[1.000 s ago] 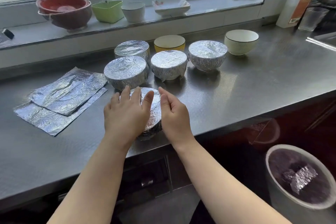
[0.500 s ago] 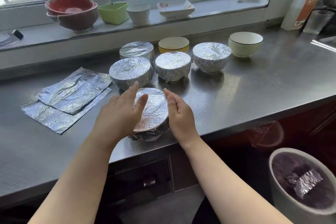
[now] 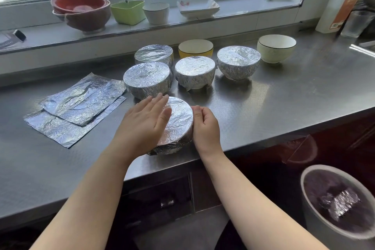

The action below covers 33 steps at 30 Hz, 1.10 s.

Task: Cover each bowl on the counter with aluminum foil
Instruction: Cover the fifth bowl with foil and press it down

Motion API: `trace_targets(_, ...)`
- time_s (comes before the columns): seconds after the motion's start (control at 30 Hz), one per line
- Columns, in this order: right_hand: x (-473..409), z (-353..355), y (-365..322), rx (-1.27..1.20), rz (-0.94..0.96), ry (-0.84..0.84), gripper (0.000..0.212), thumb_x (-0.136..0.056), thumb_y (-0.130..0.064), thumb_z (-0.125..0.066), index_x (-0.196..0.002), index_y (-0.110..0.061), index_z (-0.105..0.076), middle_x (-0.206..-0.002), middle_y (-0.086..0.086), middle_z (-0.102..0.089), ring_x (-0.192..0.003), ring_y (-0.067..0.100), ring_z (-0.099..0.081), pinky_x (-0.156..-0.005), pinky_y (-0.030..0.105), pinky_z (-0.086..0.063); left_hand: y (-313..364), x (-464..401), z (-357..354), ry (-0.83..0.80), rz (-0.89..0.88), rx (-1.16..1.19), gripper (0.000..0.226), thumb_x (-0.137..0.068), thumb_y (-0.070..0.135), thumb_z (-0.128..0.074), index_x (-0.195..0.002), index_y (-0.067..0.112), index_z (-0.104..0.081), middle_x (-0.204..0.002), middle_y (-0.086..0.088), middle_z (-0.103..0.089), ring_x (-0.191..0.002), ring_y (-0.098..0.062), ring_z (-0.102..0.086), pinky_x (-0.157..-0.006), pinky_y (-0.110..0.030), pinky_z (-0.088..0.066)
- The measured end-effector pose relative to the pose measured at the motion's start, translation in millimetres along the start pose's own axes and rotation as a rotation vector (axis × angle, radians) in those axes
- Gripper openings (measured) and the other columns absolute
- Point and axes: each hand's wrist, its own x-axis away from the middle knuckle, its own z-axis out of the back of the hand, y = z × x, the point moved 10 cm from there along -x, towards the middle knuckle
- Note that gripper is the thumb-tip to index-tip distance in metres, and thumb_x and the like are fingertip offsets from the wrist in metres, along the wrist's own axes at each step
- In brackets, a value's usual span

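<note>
A foil-covered bowl [image 3: 178, 124] stands near the counter's front edge. My left hand [image 3: 146, 122] lies flat on its left side and top, fingers straight. My right hand [image 3: 205, 126] presses against its right rim with curled fingers. Behind it stand several more foil-covered bowls, among them the left one [image 3: 147, 79], the middle one [image 3: 194, 71] and the right one [image 3: 238, 63]. A yellow bowl [image 3: 195, 47] and a white bowl [image 3: 276, 46] stand uncovered at the back.
Two foil sheets [image 3: 77, 107] lie flat on the steel counter [image 3: 294, 91] to the left. The window sill holds a red bowl [image 3: 81, 10], a green container [image 3: 127, 11], a white cup [image 3: 156, 12] and a dish [image 3: 197, 6]. A bin [image 3: 336, 207] with crumpled foil stands below right.
My left hand has slid from the bowl's left side further onto its top. My right hand's fingers have curled in against the right rim.
</note>
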Motion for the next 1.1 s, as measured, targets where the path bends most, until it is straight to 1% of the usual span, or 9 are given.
trace_targets(0.13,-1,1,6,0.03,-0.029,0.005,0.032,-0.102,-0.031,-0.047,-0.084,-0.007,-0.061,-0.08,0.004,-0.063,-0.07,0.006,-0.053,-0.067,0.023,-0.043,-1,-1,-1,0.011,0.008,-0.002,0.085,-0.085,0.069,0.009,-0.156,0.031,-0.018,-0.161,0.013,-0.016,-0.149,-0.007,-0.009,-0.121,-0.033,-0.009)
trace_targets(0.33,-5,-1,10,0.02,-0.092,-0.033,0.02,-0.1,-0.024,-0.052,-0.096,-0.009,-0.065,-0.087,0.0,-0.067,-0.08,0.011,-0.06,-0.075,0.021,-0.048,-2,-1,-1,0.035,0.013,-0.002,0.082,-0.087,0.068,0.007,-0.155,0.031,-0.02,-0.161,0.012,-0.019,-0.149,-0.008,-0.011,-0.121,-0.033,-0.009)
trace_targets(0.47,-10,-6,18,-0.033,-0.159,-0.064,0.014,-0.099,-0.015,-0.053,-0.094,-0.022,-0.065,-0.097,0.001,-0.07,-0.091,0.014,-0.065,-0.085,0.032,-0.054,-3,-1,0,0.044,0.018,0.006,0.08,-0.088,0.066,0.005,-0.155,0.032,-0.021,-0.161,0.013,-0.02,-0.149,-0.007,-0.011,-0.121,-0.032,-0.009)
trace_targets(0.57,-11,-8,23,-0.078,-0.208,-0.105,0.015,-0.098,-0.012,-0.054,-0.096,-0.022,-0.065,-0.099,0.002,-0.071,-0.091,0.015,-0.067,-0.079,0.028,-0.057,-3,-1,0,0.048,0.022,0.009,0.079,-0.088,0.065,0.005,-0.155,0.033,-0.021,-0.16,0.014,-0.02,-0.149,-0.006,-0.011,-0.12,-0.032,-0.009)
trace_targets(0.63,-12,-9,22,-0.099,-0.226,-0.137,0.015,-0.098,-0.009,-0.054,-0.1,-0.016,-0.066,-0.094,0.001,-0.07,-0.079,0.008,-0.066,-0.065,0.018,-0.053,-4,-1,0,0.05,0.024,0.01,0.078,-0.088,0.066,0.006,-0.155,0.033,-0.021,-0.16,0.015,-0.02,-0.149,-0.006,-0.011,-0.12,-0.032,-0.01)
trace_targets(0.7,-14,-10,21,-0.077,-0.225,-0.159,0.016,-0.098,-0.007,-0.054,-0.103,-0.013,-0.067,-0.094,0.003,-0.071,-0.073,0.006,-0.063,-0.062,0.017,-0.05,-4,-1,-1,0.051,0.023,0.013,0.078,-0.089,0.066,0.006,-0.154,0.033,-0.021,-0.16,0.016,-0.019,-0.149,-0.006,-0.011,-0.12,-0.033,-0.011)
trace_targets(0.9,-14,-10,15,0.026,-0.182,-0.19,0.017,-0.097,-0.008,-0.055,-0.106,-0.013,-0.068,-0.096,0.0,-0.072,-0.083,0.009,-0.065,-0.076,0.025,-0.055,-4,0,0,0.052,0.035,0.019,0.078,-0.088,0.066,0.006,-0.154,0.033,-0.021,-0.16,0.016,-0.019,-0.148,-0.005,-0.011,-0.12,-0.031,-0.009)
trace_targets(1.03,-12,-14,19,0.082,-0.166,-0.181,0.021,-0.095,-0.008,-0.055,-0.096,-0.027,-0.066,-0.093,0.001,-0.072,-0.086,0.016,-0.068,-0.084,0.04,-0.057,-5,-1,0,0.056,0.043,0.031,0.078,-0.088,0.065,0.005,-0.154,0.033,-0.023,-0.16,0.014,-0.021,-0.148,-0.005,-0.012,-0.121,-0.032,-0.009)
trace_targets(1.1,-11,-16,20,0.123,-0.147,-0.192,0.027,-0.094,-0.007,-0.055,-0.09,-0.033,-0.063,-0.096,-0.001,-0.072,-0.091,0.016,-0.068,-0.086,0.041,-0.056,-6,-1,-1,0.057,0.045,0.027,0.078,-0.088,0.065,0.004,-0.154,0.033,-0.023,-0.16,0.014,-0.021,-0.148,-0.005,-0.012,-0.121,-0.032,-0.009)
